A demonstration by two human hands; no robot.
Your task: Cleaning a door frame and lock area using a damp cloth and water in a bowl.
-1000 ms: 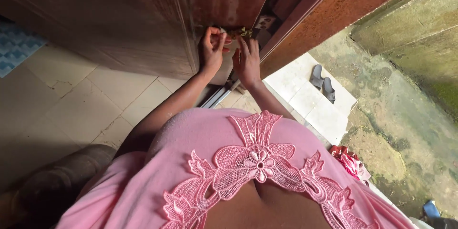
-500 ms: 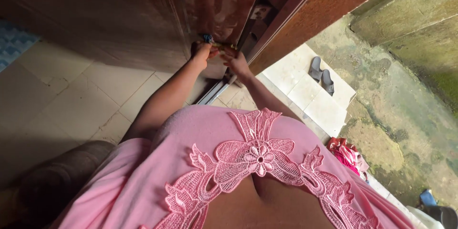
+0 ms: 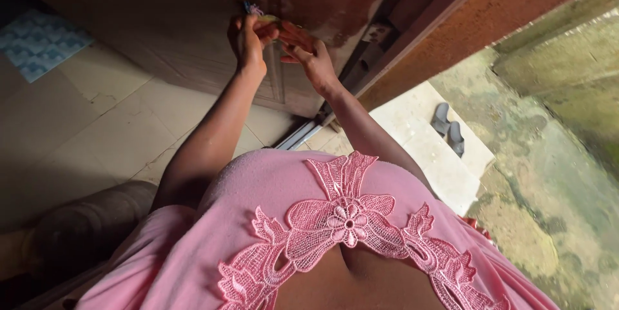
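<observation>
Both hands meet at the brown wooden door [image 3: 193, 32]: the left hand [image 3: 248, 42] curls its fingertips on a small key bunch [image 3: 258, 13]; the right hand [image 3: 309, 52] pinches beside it. 2 grey slippers [image 3: 448, 128] lie outside on the step [image 3: 419, 149].

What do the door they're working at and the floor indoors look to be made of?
The door looks like dark brown wood with a dull, worn finish: raised panel lines show, and pale scuffs near its edge. The floor looks like beige ceramic tile, faintly glossy, with thin grout lines between squares. Both hands, left and right, meet at the door's edge.
</observation>
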